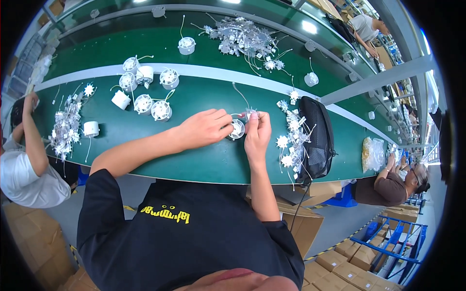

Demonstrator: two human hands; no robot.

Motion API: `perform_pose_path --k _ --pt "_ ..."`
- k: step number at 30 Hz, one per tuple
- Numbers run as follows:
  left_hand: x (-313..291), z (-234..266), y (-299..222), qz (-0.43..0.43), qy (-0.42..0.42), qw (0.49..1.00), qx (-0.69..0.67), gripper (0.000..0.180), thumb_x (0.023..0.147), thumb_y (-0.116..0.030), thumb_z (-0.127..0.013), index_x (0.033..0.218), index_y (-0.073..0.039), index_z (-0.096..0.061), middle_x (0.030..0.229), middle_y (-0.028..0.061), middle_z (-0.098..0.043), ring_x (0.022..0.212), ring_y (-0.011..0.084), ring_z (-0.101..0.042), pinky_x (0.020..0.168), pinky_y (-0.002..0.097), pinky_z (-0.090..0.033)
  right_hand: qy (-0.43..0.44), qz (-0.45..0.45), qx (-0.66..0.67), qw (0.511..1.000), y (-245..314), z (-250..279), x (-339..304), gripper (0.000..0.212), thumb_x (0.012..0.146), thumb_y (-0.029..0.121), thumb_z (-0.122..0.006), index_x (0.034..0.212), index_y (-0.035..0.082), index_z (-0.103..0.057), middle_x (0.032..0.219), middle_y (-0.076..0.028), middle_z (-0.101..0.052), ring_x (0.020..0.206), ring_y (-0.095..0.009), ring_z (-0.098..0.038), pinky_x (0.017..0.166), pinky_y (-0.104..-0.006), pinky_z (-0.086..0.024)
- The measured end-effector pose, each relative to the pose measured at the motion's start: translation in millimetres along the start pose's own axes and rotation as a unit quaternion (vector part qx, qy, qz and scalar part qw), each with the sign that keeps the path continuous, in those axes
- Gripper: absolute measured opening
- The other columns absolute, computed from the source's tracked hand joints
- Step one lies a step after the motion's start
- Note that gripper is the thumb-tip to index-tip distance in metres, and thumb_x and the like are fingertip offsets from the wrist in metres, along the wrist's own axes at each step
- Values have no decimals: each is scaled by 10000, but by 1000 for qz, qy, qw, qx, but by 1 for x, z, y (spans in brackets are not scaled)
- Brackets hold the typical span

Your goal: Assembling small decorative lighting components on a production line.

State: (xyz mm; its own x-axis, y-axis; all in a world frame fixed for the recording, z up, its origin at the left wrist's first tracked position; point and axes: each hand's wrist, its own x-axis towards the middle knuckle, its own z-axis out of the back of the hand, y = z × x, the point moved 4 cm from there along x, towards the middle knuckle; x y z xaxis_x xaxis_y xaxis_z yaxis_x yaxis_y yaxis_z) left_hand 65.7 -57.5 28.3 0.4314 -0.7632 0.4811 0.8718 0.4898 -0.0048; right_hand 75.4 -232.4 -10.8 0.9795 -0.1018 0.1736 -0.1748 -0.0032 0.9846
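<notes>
My left hand (206, 128) reaches in from the left, its fingers closed at the rim of a white round fan-like housing (236, 129) just above the green bench. My right hand (258, 133) is closed beside it, pinching a small clear star-shaped wheel (251, 115) with a thin white wire running up from it. The wheel is partly covered by thumb and fingers. To my right lies a row of similar wired star-shaped wheels (294, 127). Several white round housings (143, 104) stand in a group to the left, beyond my left forearm.
A black mesh bag (314, 138) with a cord lies on the right. A large pile of wired wheels (245, 38) rests on the green belt (121, 36) behind a pale rail (204, 72). Co-workers sit at both sides; one co-worker's arm (33, 131) is near another wheel pile (67, 123).
</notes>
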Motion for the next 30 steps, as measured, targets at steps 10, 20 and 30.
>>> perform_pose_path --k 10,20,30 --pt "-13 -8 -9 97 -41 979 -173 86 860 -146 -691 898 -91 -637 887 53 -598 847 245 -609 735 367 -506 74 2 -154 985 -3 -22 6 151 1079 140 -543 1020 1 -547 845 -102 -730 733 -124 -668 653 -271 -527" --pt "-22 -23 7 303 71 893 -326 122 923 -232 -693 926 -111 -677 831 71 -723 781 303 -700 651 468 -523 44 48 -138 988 16 -2 -8 167 1075 140 -550 1010 -13 -568 1071 -134 -701 951 -174 -655 828 -303 -506" --pt "-21 -26 0 332 48 898 -284 122 913 -205 -705 1008 -140 -664 753 39 -706 647 284 -685 555 450 -494 148 -36 -167 974 11 18 -41 136 1064 103 -556 1001 -13 -587 1314 -144 -605 1154 -197 -581 1036 -342 -446"
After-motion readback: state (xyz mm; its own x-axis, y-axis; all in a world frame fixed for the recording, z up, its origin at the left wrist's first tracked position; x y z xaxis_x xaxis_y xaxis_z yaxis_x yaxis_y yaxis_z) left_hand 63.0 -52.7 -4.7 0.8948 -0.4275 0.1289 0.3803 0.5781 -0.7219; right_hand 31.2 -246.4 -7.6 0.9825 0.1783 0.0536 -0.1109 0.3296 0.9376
